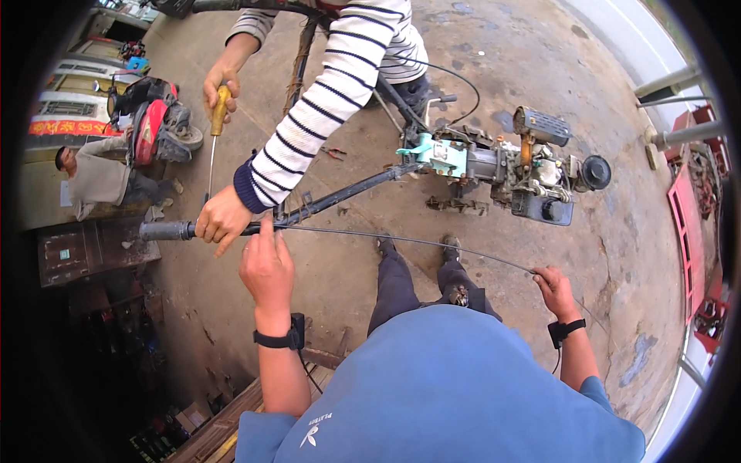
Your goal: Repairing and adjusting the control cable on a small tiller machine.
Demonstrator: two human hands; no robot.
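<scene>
A thin black control cable (417, 241) stretches between my two hands. My left hand (268, 270) has its fingertips closed at the cable's end, against the black handlebar (340, 193) with a grey grip. My right hand (557, 295) pinches the cable's other end, where a thinner wire trails off beyond it. Beside my left hand, a co-worker's hand (224, 216) in a striped sleeve rests on the bar. The co-worker's other hand (220, 81) holds a screwdriver (219, 112) with a yellow handle, its shaft reaching down toward the bar.
The handlebar joins a machine with a turquoise housing (444, 157) and an engine (544, 170). Red-handled pliers (333, 153) lie on the concrete floor. At left are a red motorcycle (154, 123), another person (116, 177) and a dark cabinet (93, 251). Red metal parts (687, 239) stand at right.
</scene>
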